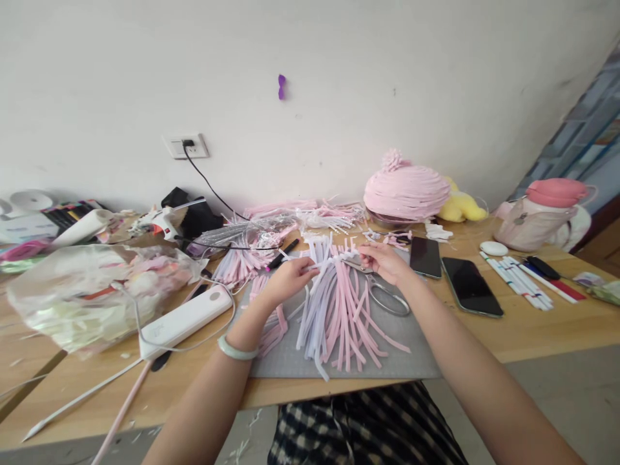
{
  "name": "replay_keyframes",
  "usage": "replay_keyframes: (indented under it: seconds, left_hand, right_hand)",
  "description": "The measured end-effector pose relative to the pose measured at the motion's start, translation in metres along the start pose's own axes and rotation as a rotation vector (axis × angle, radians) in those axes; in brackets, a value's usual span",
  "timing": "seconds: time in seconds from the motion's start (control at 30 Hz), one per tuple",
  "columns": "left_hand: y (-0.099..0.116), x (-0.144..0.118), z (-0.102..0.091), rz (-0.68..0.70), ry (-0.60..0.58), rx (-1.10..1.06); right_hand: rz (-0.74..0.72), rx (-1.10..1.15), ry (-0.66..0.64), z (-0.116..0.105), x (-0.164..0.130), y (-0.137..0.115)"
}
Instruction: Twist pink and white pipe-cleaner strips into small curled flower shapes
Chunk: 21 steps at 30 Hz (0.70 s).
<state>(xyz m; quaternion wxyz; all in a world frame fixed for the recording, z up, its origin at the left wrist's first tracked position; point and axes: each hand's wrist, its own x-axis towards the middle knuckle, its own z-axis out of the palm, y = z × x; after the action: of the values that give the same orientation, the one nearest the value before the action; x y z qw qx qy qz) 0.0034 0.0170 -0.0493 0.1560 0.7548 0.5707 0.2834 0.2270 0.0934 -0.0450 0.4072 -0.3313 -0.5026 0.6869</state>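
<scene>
A row of pink pipe cleaners (339, 310) and lavender pipe cleaners (312, 303) fans out over a grey cutting mat (411, 355), joined near the top by a white pipe cleaner (317, 265) running crosswise. My left hand (290, 279) pinches the left part of that white pipe cleaner. At the row's right end, my right hand (385, 261) has its fingertips closed on what looks like its other end; the exact grip is small and partly hidden. Scissors (390, 300) lie on the mat just below my right hand, their blades partly under the strips.
Behind are more pipe cleaner bundles (256, 232) and a pink dome-shaped piece (407, 194). To the left lie a white power strip (186, 320), a plastic bag (72, 303) and a glue gun (165, 223). Phones (472, 287), markers (518, 281) and a jug (537, 223) occupy the right.
</scene>
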Motion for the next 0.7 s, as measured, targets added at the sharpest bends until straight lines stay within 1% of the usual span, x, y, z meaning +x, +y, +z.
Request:
replay_keyframes:
  seconds: [0.1, 0.2, 0.23, 0.33, 0.4, 0.43, 0.5, 0.57, 0.63, 0.7]
  left_hand:
    - [-0.009, 0.0, -0.011, 0.012, 0.008, 0.051]
    - [-0.022, -0.001, -0.024, 0.014, 0.064, 0.155]
    - [-0.026, -0.002, -0.027, -0.007, 0.093, 0.201]
    - [-0.039, -0.004, -0.034, -0.168, 0.127, 0.354]
    - [-0.043, -0.004, -0.033, -0.213, 0.158, 0.39]
    - [-0.042, -0.003, -0.03, -0.21, 0.179, 0.385]
    - [-0.036, 0.0, -0.021, -0.148, 0.219, 0.295]
    - [-0.024, 0.002, -0.008, -0.033, 0.183, 0.083]
    - [-0.01, 0.001, 0.004, 0.039, 0.153, -0.165]
    - [0.002, -0.001, 0.013, 0.086, 0.115, -0.361]
  right_hand:
    - [-0.028, 0.005, 0.049, -0.012, 0.001, -0.006]
    - [-0.072, 0.015, 0.1, -0.022, 0.001, -0.012]
    - [-0.081, 0.023, 0.115, -0.024, 0.001, -0.014]
    - [-0.09, 0.065, 0.163, -0.027, 0.0, -0.016]
    - [-0.084, 0.114, 0.17, -0.025, 0.0, -0.015]
    - [-0.075, 0.142, 0.161, -0.023, 0.0, -0.014]
    - [-0.041, 0.196, 0.123, -0.018, 0.0, -0.01]
    - [0.01, 0.232, 0.06, -0.012, 0.0, -0.005]
    - [0.068, 0.254, -0.018, -0.004, -0.001, 0.001]
    - [0.111, 0.267, -0.09, 0.005, -0.004, 0.006]
